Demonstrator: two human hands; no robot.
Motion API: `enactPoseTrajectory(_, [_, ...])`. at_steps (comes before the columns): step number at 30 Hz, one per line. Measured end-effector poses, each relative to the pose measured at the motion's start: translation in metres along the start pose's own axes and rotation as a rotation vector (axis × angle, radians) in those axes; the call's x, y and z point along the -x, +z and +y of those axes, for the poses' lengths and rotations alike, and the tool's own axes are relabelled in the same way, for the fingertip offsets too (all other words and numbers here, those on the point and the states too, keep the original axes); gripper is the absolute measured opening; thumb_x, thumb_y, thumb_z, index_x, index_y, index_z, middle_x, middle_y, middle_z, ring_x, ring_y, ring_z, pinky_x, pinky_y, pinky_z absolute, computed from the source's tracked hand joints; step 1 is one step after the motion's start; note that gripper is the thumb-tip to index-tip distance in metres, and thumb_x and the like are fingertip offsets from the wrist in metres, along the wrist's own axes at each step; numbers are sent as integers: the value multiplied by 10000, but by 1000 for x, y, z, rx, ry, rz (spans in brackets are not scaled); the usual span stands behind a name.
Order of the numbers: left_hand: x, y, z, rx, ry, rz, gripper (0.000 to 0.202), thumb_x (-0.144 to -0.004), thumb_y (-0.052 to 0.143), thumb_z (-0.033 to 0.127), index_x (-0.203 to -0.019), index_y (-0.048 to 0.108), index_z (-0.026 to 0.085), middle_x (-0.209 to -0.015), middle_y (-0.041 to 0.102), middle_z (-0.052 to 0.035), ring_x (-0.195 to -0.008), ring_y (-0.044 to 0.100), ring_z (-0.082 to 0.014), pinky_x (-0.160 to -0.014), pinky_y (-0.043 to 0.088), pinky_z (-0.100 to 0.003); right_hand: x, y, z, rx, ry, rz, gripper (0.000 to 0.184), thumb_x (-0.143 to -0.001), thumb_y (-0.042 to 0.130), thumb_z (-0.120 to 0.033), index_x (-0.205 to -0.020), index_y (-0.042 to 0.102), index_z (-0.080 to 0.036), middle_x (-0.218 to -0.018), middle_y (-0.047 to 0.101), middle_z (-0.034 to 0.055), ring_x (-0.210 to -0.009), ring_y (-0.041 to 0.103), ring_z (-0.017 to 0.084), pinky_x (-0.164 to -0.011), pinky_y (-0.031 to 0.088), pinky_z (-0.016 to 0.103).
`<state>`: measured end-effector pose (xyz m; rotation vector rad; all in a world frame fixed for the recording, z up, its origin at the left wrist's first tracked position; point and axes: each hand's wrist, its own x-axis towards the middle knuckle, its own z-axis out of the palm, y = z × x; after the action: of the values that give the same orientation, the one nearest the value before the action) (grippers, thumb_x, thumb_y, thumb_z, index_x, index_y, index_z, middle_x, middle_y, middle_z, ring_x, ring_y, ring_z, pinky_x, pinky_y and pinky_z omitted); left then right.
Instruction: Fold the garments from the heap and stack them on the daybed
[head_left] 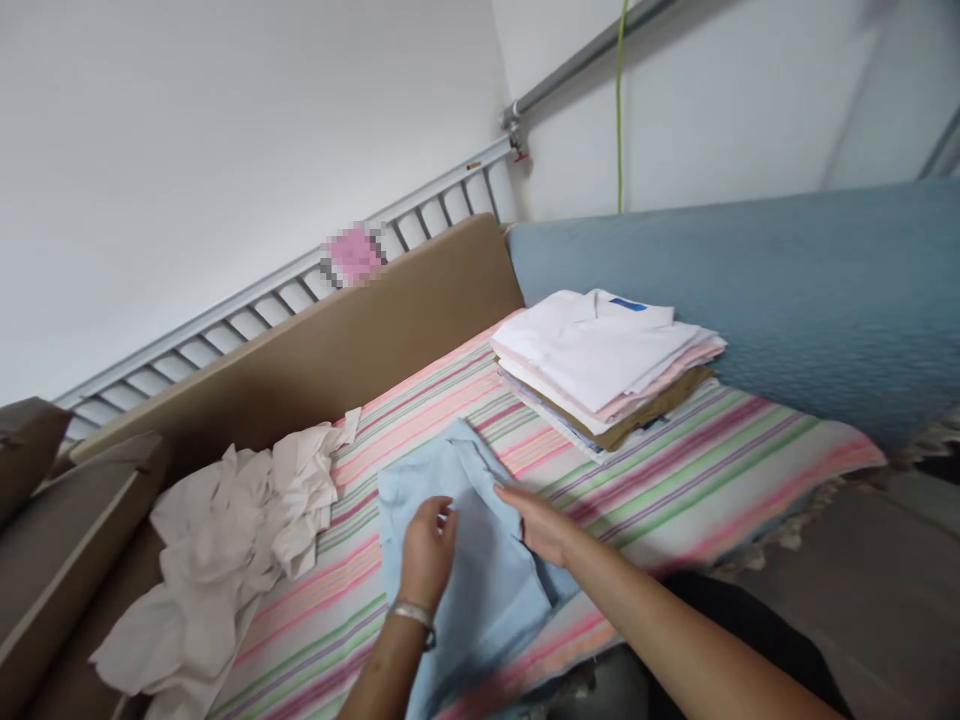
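Observation:
A light blue garment, which looks like a shirt (480, 570), lies partly folded on the striped cover (352, 610) in front of me. Over its left half is my left hand (427, 550), a bracelet on the wrist, its fingers loosely bent and apart with nothing seen between them. My right hand (541, 528) rests at the folded right edge of the shirt. Its fingers stretch out across the fabric, and the underside of that hand is hidden. Beyond the right hand stands a stack of folded shirts (592, 345), a white one with a blue collar label on top.
A crumpled off-white garment (232, 540) lies at the left. A brown backrest (360, 310) runs along the left and a blue one (735, 280) along the back. Behind are a white radiator (247, 325) and a grey pipe (592, 55). Cushions (67, 530) fill the left corner.

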<state>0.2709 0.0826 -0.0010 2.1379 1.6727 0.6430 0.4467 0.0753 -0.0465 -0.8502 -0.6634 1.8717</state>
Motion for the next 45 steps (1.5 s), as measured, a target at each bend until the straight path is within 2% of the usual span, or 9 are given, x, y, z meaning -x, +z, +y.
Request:
enactPoseTrajectory(5, [-57,-29,-42,-335,96,-16,306,-857,357,224,-1060,571,143,-1063,616,-100,-1017,551,-181,-940,400,-318,-13,-9,-2,688,-129,274,482,-705,542,-185,-1183,541,-128,-1115,637,105,-1007,588,224,-895,414,356])
enactPoseTrajectory(13, [-155,-2,-66,-492,18,-278,255,-744,526,193,-974,636,208,-971,681,-57,-965,592,-199,-882,423,-320,-10,-18,-7,1018,-170,329,544,-667,496,-76,-1207,545,-120,-1148,623,116,-1048,574,210,-884,406,282])
enactPoseTrajectory(22, [-158,-35,-112,-455,-144,-373,263,-635,612,441,-745,655,206,-782,678,-25,-795,607,-215,-708,434,-292,-15,-22,-5,1058,-115,315,601,-640,514,-75,-1238,518,-131,-1145,626,113,-1045,578,219,-866,419,286])
enactPoseTrajectory(27, [-155,-53,-132,-328,-140,-242,366,-769,408,473,-798,629,183,-753,651,2,-750,585,-158,-659,433,-236,-10,-22,-10,1033,-158,354,544,-706,469,-87,-1240,518,-173,-1133,635,73,-1046,579,185,-875,415,266])
enactPoseTrajectory(30, [-150,-55,-140,-326,-161,-184,301,-748,455,417,-740,633,175,-703,649,-6,-718,589,-162,-647,435,-241,-10,-23,-11,1089,-149,374,548,-713,459,-83,-1253,506,-165,-1120,640,85,-1029,587,192,-875,414,279])
enactPoseTrajectory(34, [-149,-44,-129,-378,-149,-121,216,-749,485,331,-758,644,184,-773,671,-44,-790,601,-193,-728,443,-286,-12,-25,-7,1172,-94,376,555,-713,462,-82,-1263,493,-150,-1109,642,106,-1010,594,205,-860,416,290])
enactPoseTrajectory(39, [-166,-14,-83,-404,33,-130,257,-810,453,302,-955,642,202,-1039,649,-62,-1036,530,-200,-951,358,-316,-13,-25,-8,1146,-103,392,479,-778,484,-198,-1250,498,-117,-1105,636,122,-1001,588,212,-847,414,289])
enactPoseTrajectory(42, [-178,7,-60,-384,126,-234,289,-769,516,223,-1033,632,235,-1050,656,-20,-1022,542,-175,-937,375,-276,-13,-24,-8,1140,-99,398,452,-791,484,-217,-1234,511,-131,-1050,653,109,-959,597,208,-798,421,280])
enactPoseTrajectory(45, [-188,17,-47,-390,138,-301,237,-724,537,164,-909,672,224,-894,685,-12,-883,590,-171,-829,432,-268,-14,-25,-7,1129,-100,397,488,-751,496,-153,-1238,512,-151,-1008,662,88,-914,606,192,-765,418,260])
